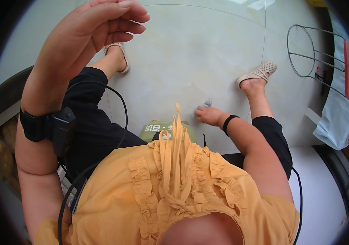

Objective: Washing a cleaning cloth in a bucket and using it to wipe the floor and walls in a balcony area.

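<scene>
My left hand (82, 33) is raised at the upper left, well above the floor, with its fingers loosely bent and slightly apart. Nothing shows in it, and the picture's top edge cuts off part of it. Low between my knees, my right hand (208, 115) pinches a crumpled greyish-white scrap (205, 102), perhaps tissue or a rag. Most of that scrap is hidden by the fingers. Just left of this hand is a green stool (150, 130) with white writing, partly under my orange shirt (113, 174). A black strapped device (62, 131) sits on my left wrist.
Pale floor tiles (174, 61) spread between my feet in beige clogs (261, 72). A metal-framed stool with a red top (348, 70) stands at the right, before a light blue sheet (330, 122). A black cable (123, 104) loops over my left leg.
</scene>
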`<state>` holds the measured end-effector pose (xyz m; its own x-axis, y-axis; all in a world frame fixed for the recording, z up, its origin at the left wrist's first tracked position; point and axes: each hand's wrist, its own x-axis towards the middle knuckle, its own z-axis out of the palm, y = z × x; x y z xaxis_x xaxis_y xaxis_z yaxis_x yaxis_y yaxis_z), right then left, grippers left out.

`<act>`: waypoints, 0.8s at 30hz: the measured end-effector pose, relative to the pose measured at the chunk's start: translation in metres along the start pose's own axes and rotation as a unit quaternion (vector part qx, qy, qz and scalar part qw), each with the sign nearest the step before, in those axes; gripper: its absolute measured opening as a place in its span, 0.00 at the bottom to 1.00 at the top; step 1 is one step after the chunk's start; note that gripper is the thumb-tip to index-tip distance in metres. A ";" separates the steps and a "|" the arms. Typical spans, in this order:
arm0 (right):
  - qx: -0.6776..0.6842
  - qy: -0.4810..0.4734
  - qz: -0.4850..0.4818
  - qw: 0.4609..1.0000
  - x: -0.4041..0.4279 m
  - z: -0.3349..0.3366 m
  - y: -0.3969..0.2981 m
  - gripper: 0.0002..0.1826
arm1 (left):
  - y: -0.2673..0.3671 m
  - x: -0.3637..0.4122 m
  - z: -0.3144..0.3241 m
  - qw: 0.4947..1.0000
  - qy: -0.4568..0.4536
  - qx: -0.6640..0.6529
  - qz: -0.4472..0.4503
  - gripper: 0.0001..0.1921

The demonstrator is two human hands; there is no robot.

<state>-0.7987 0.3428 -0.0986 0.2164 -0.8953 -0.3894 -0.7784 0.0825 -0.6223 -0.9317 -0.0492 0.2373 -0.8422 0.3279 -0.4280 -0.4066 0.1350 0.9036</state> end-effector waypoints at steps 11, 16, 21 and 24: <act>-0.059 0.062 0.003 0.996 0.024 0.002 0.032 0.06 | 0.008 0.006 0.022 0.998 -0.001 0.041 -0.037 0.17; 0.064 0.258 0.229 0.936 0.026 -0.065 0.082 0.10 | 0.009 0.001 0.025 0.998 0.030 0.055 -0.004 0.17; 0.022 0.255 0.151 0.955 0.010 -0.056 0.080 0.05 | 0.008 -0.003 0.034 0.996 0.026 0.079 0.018 0.16; 0.044 -0.043 -0.017 0.998 0.005 0.013 0.023 0.08 | -0.007 -0.014 0.005 0.996 0.041 0.018 -0.073 0.16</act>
<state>-0.8076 0.3458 -0.1241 0.2951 -0.8578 -0.4207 -0.7152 0.0936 -0.6926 -0.9151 -0.0501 0.2369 -0.8016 0.2242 -0.5543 -0.5159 0.2092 0.8307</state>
